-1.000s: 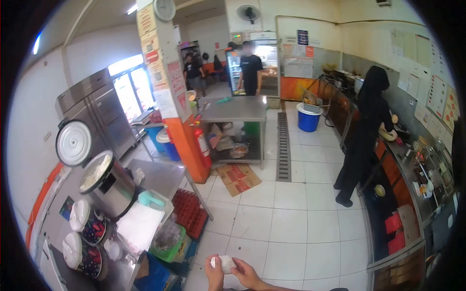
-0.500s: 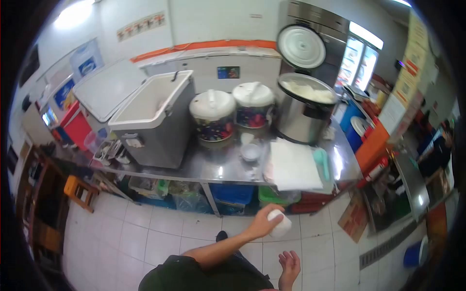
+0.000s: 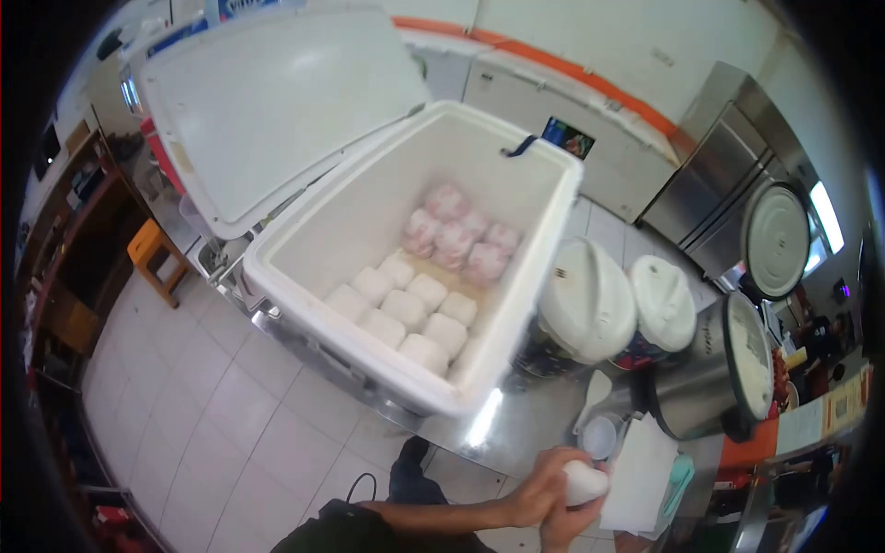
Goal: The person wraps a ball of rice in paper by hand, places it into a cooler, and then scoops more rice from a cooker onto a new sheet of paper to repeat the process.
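Observation:
A rounded white wrapped packet [image 3: 586, 483] sits between my two hands at the table's front edge. My left hand [image 3: 542, 481] is closed around its near left side. From below, my right hand [image 3: 568, 527] grips the same packet, its fingers partly hidden. Just beyond it lie a stack of white paper sheets [image 3: 641, 470] and a small clear bowl [image 3: 601, 437]. To the left stands a large open cooler box [image 3: 304, 253] holding several similar white packets [image 3: 403, 309] in the near part and several pink-and-white packets [image 3: 454, 241] in the far part.
The cooler's lid [image 3: 286, 101] leans open behind it. Right of it are two white-lidded containers [image 3: 590, 300] [image 3: 662, 304], a large open rice cooker [image 3: 705, 369], a white rice paddle [image 3: 593, 398] and a turquoise utensil [image 3: 680, 479]. An orange stool [image 3: 157, 258] stands on the floor at left.
The view has swung left and come closer to the cooler, so its contents now show. My right hand, free before, has joined my left on the white packet.

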The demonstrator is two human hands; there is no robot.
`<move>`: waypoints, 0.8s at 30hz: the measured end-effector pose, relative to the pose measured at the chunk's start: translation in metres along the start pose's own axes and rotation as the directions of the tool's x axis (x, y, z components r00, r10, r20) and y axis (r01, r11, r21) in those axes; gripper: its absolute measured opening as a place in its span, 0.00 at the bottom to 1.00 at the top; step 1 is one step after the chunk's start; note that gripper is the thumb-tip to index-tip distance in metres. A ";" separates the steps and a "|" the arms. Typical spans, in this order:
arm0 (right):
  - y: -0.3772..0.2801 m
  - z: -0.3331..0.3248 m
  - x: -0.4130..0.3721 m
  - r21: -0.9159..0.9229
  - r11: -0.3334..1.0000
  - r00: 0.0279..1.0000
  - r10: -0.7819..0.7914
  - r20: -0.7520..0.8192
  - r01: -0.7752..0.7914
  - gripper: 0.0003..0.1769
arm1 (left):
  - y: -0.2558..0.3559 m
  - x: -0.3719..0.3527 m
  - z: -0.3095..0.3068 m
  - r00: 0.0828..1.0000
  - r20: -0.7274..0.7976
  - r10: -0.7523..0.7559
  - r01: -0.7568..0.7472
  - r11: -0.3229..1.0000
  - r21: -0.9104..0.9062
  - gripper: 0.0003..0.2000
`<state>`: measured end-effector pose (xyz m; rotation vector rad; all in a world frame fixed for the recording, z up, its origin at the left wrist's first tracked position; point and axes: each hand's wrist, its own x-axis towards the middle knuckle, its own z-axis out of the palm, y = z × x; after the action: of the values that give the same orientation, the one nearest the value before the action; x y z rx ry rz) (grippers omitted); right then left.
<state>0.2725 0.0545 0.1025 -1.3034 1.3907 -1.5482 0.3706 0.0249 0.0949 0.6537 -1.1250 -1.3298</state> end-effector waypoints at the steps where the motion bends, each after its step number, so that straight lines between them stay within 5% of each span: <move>1: -0.013 0.013 0.014 -0.055 0.998 0.999 0.007 -0.038 -0.009 0.53 | 0.009 0.015 -0.011 0.985 0.080 0.156 -0.167 0.971 0.173 0.33; 5: -0.036 0.024 0.074 0.071 0.993 0.995 0.095 -0.011 -0.094 0.58 | 0.031 0.044 -0.044 0.963 0.040 0.266 -0.253 0.946 -0.204 0.36; 6: -0.068 0.041 0.098 0.086 0.989 0.993 0.117 0.007 -0.117 0.59 | 0.029 0.042 -0.050 0.939 -0.172 0.297 -0.329 0.921 -0.206 0.30; 8: -0.106 0.049 0.153 0.103 0.987 0.957 0.090 0.275 -0.123 0.60 | 0.033 0.029 -0.074 0.948 -0.206 0.242 -0.286 0.932 -0.220 0.29; 9: -0.137 0.086 0.174 0.069 0.976 0.942 0.181 0.284 -0.208 0.62 | 0.034 0.021 -0.085 0.957 -0.211 0.198 -0.242 0.948 -0.207 0.29; 10: -0.139 0.107 0.201 -0.027 0.999 0.859 -0.005 0.512 0.022 0.63 | 0.034 0.012 -0.096 0.963 -0.225 0.151 -0.192 0.965 -0.176 0.28; 11: -0.159 0.153 0.213 -0.174 0.983 0.842 0.043 0.537 0.060 0.57 | 0.035 0.002 -0.104 0.966 -0.242 0.091 -0.128 0.981 -0.143 0.28; 12: -0.173 0.194 0.236 -0.349 0.925 0.683 0.156 0.714 0.154 0.48 | 0.032 -0.008 -0.112 0.963 -0.265 0.036 -0.067 0.992 -0.107 0.28; 15: -0.148 0.304 0.265 -0.400 0.839 0.229 0.335 0.914 0.370 0.36 | 0.020 -0.039 -0.128 0.921 -0.369 -0.127 0.133 0.991 -0.011 0.27; 17: -0.108 0.355 0.267 -0.378 0.766 0.101 0.385 0.917 0.520 0.39 | 0.012 -0.057 -0.138 0.878 -0.432 -0.205 0.239 0.971 0.023 0.26; 21: -0.046 0.431 0.234 -0.469 0.693 0.040 0.538 0.842 0.548 0.54 | -0.003 -0.084 -0.148 0.795 -0.541 -0.274 0.353 0.935 0.045 0.25; 24: -0.023 0.454 0.207 -0.441 0.704 0.057 0.497 0.866 0.557 0.53 | -0.009 -0.095 -0.152 0.758 -0.588 -0.282 0.389 0.919 0.060 0.24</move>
<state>0.6510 -0.2684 0.1425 -2.2043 0.8074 0.4438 0.5161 0.0809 0.0067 1.3461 -0.6444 -1.2065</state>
